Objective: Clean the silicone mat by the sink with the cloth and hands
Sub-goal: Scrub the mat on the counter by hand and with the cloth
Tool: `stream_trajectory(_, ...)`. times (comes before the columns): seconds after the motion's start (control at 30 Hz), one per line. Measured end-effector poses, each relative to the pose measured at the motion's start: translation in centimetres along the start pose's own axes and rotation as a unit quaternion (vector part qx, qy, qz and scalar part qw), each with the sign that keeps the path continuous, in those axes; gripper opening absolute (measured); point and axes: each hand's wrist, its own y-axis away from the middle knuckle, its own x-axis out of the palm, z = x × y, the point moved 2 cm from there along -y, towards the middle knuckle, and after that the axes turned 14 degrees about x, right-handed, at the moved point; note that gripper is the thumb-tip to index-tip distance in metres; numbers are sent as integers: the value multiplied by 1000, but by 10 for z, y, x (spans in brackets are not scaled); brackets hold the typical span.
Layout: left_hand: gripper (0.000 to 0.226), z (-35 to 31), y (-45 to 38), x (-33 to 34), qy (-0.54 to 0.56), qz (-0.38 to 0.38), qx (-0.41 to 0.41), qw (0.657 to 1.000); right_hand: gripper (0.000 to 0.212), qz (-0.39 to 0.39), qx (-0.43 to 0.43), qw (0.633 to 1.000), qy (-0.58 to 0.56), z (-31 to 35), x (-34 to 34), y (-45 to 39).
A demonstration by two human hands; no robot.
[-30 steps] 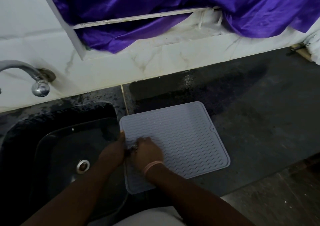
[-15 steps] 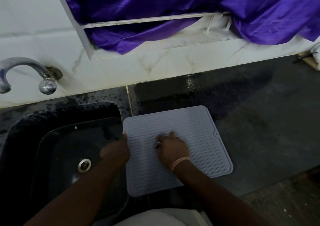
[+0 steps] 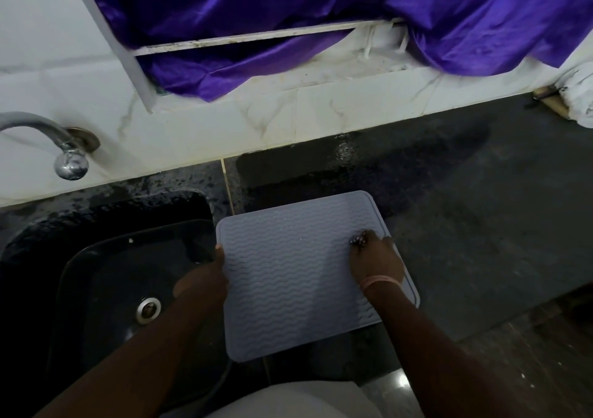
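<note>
A person's right hand [image 3: 376, 261] presses down near the far right corner of a silicone mat [image 3: 288, 276], fingers curled over a small dark, speckled wad [image 3: 358, 240] that is probably the cloth, though dim light and its size leave that unsure. The left hand [image 3: 205, 278] grips the mat's left edge, thumb on top, steadying it where it meets the sink [image 3: 96, 273].

The mat lies flat on the counter [image 3: 481, 218] just right of the sink, its near edge reaching the counter's front.

Scrubbing appears to be in hand, with the wipe at the right side. The next move likely calls for a firm drag along the ridges while the left hand keeps the mat from sliding.

The mat is pale grey-lilac, square with rounded corners, a raised rim and wavy ribs, soft and bendy by its look. The counter is dark stone, wet in patches; the sink glossy black. A chrome tap [image 3: 69, 160] and purple satin curtain [image 3: 288, 16] sit behind.
</note>
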Motion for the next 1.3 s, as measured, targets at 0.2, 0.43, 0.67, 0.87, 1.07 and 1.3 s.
stream_trajectory(0.2,86,6,-1,3,17,-28,20,999,35,57,-40,996,-55,47,19,54)
stream_trajectory(0.43,62,12,4,17,231,-140,30,962,34,72,-200,977,-12,92,51,120)
stream_trajectory(0.67,15,4,11,21,457,-151,-104,870,42,21,-285,955,-80,56,50,87)
stream_trajectory(0.87,8,-7,21,24,401,-80,-114,905,41,3,-324,942,-86,51,44,69)
stream_trajectory(1.07,7,-19,22,26,512,-83,-155,841,43,0,-360,929,-85,50,40,44)
stream_trajectory(1.3,56,-13,45,48,667,-29,-151,729,45,44,-345,933,-97,51,41,39)
